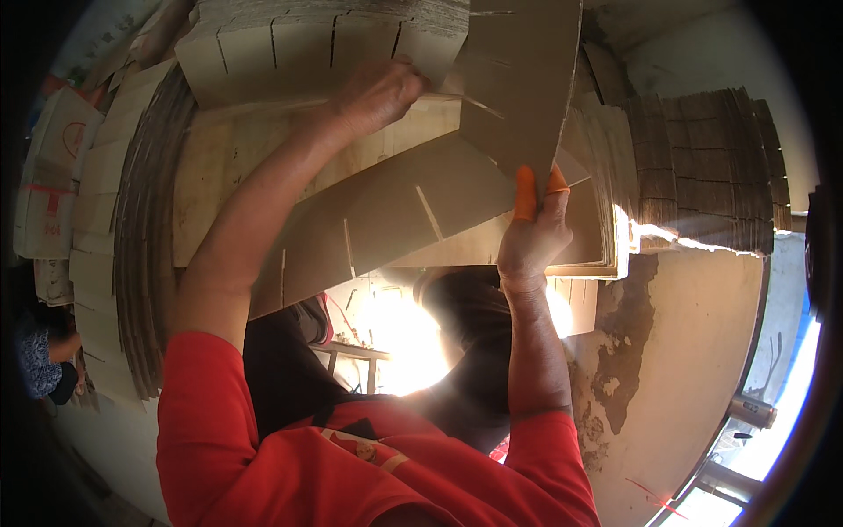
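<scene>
I noted a slotted cardboard stack; beside it, a cardboard sheet stood raised. The left hand was curled near the stack, its hold indeterminable. The right hand pinched the sheet's lower end between orange-capped fingers.

Pale wooden worktop, mid-frame. On it: stack of slotted cardboard sheets, top of frame. Slotted brown panel crosses worktop diagonally, overhanging lower edge; can't tell if resting flat.
</scene>
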A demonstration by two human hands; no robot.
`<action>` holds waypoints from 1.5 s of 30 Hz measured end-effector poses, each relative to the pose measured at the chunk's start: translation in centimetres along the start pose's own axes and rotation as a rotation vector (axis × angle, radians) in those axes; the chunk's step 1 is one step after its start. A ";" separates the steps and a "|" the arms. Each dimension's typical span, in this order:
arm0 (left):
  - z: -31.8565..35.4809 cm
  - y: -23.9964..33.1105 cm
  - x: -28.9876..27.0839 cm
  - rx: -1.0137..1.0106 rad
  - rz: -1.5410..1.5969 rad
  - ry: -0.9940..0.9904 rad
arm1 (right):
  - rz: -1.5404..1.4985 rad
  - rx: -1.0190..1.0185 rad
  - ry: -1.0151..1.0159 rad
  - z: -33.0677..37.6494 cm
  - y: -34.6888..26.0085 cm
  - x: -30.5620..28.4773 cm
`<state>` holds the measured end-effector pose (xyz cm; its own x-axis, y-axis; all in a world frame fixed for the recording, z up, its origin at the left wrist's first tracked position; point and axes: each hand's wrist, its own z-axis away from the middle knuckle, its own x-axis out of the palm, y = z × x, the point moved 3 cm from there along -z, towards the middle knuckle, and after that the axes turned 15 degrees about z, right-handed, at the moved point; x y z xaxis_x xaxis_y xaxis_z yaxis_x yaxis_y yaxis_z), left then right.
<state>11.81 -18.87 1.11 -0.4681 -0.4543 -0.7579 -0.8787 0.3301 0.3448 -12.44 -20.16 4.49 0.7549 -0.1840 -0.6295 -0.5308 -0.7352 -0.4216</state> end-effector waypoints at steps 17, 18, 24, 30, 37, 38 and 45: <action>-0.6 9.7 -2.0 0.124 0.263 0.059 | 0.233 -0.005 -0.124 1.2 1.0 0.8; -0.4 10.9 -2.3 0.147 0.266 0.038 | 0.239 0.008 -0.138 1.6 1.3 1.1; 0.8 10.9 -4.3 -0.264 0.572 -0.159 | 0.218 0.010 -0.102 2.8 0.5 -0.1; -1.8 0.8 -5.3 -0.392 0.163 -0.055 | 0.162 -0.125 -0.046 3.7 -0.3 -0.6; -0.2 -9.7 -1.0 -0.344 -0.406 0.126 | 0.283 -0.110 -0.124 3.6 -0.5 0.4; 0.0 -10.0 -0.8 -0.323 -0.428 0.112 | 0.288 -0.113 -0.121 3.7 -0.5 0.4; 0.3 -9.6 -2.3 -0.044 -0.372 0.113 | 0.163 -0.196 -0.047 2.5 -1.6 0.4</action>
<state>21.34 -20.70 -0.60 -0.1216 -0.6256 -0.7706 -0.9924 0.0911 0.0826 -12.25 -17.43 3.33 0.6441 -0.2836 -0.7104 -0.5561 -0.8113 -0.1803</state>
